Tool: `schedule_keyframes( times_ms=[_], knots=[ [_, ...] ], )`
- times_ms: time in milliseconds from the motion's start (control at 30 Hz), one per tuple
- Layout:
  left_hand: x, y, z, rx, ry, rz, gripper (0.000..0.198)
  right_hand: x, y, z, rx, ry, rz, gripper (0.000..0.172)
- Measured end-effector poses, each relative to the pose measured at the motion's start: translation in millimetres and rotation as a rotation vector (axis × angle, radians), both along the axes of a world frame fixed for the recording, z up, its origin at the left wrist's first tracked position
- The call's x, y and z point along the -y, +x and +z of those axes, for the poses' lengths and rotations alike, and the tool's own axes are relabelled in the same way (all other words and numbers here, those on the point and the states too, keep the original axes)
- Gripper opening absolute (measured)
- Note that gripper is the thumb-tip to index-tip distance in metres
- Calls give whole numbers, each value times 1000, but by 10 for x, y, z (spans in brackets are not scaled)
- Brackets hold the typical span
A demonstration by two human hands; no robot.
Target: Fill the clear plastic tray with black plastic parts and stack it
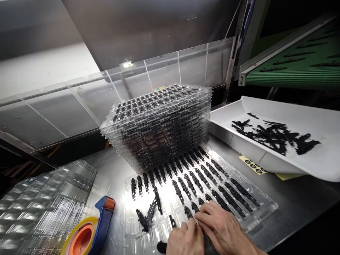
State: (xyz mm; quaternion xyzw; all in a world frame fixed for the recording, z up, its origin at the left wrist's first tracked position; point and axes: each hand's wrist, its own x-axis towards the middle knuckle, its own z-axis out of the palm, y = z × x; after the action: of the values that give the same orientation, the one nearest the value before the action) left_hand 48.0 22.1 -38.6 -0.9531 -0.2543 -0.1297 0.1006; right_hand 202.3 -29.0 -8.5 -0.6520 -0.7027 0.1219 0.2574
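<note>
A clear plastic blister tray (pixel 268 207) lies flat on the metal table, its slots partly filled with rows of small black plastic parts (pixel 202 173). My left hand (pixel 184 239) and my right hand (pixel 224 226) rest side by side on the tray's near edge, fingers curled and pressed together over parts there. What the fingers hold is hidden. A few loose black parts (pixel 148 214) lie crooked on the tray to the left of my hands.
A tall stack of filled clear trays (pixel 159 124) stands behind. A white bin (pixel 292 120) with loose black parts sits at right under a green conveyor (pixel 300 63). Empty clear trays (pixel 42 209) and a blue tape dispenser (pixel 92 230) lie at left.
</note>
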Motion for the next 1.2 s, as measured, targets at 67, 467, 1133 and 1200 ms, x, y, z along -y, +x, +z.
schedule_keyframes(
  times_ms=[67, 467, 1133, 1200],
  knots=[
    [-66, -64, 138, -9, -54, -20, 32, -10, 23, 25, -2, -11, -3, 28],
    [-504, -293, 1185, 1712, -1175, 464, 32, -333, -612, 286, -769, -217, 192, 29],
    [-938, -339, 611, 136, -587, 843, 28, -1611, -185, 286, 130, -250, 294, 11],
    [-961, -391, 653, 271, -675, 851, 24, -1539, -198, 222, 90, -213, 273, 18]
  ],
)
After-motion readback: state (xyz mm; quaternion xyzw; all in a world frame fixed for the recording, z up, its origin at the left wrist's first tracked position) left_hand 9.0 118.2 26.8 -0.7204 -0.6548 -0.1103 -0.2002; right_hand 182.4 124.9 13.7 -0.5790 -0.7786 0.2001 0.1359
